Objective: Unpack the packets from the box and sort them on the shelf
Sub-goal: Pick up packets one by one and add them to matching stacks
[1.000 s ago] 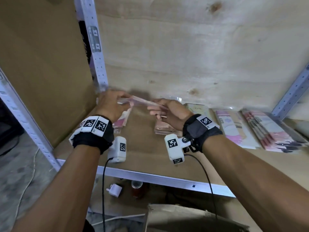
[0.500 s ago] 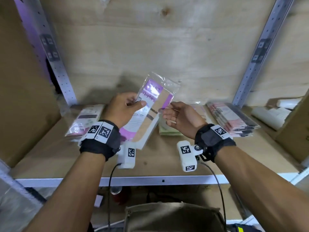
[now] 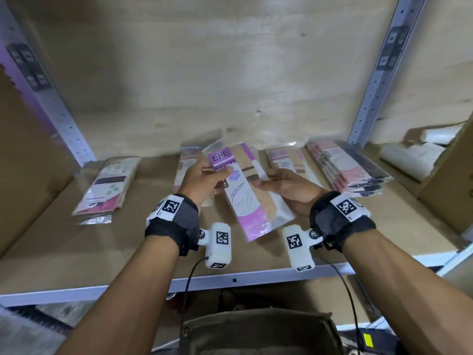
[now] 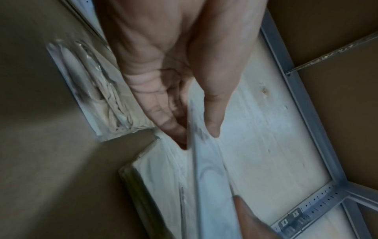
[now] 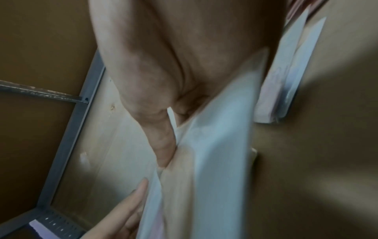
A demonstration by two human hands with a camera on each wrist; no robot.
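Note:
A clear packet (image 3: pixel 245 198) with a purple, white and tan card hangs above the shelf board (image 3: pixel 76 252), tilted towards me. My left hand (image 3: pixel 217 175) pinches its upper left edge, thumb on the front. My right hand (image 3: pixel 258 184) holds the right edge, thumb on top and fingers beneath. In the left wrist view the packet (image 4: pixel 208 177) sits edge-on between thumb and fingers (image 4: pixel 167 119) of my left hand (image 4: pixel 198 137). In the right wrist view my thumb presses the blurred packet (image 5: pixel 214 145). The brown box (image 3: pixel 256 331) stands open below the shelf.
Sorted piles lie along the shelf: one at the left (image 3: pixel 105 185), two behind my hands (image 3: pixel 186 160) (image 3: pixel 284 160), and a pink and black stack (image 3: pixel 350 170) at the right. A cardboard box (image 3: pixel 448 180) with white rolls stands at the far right. Metal uprights (image 3: pixel 371 80) flank the bay.
The packet has come down from its raised tilt. My right hand, open beside it before, now holds its right edge. The view has shifted right along the shelf.

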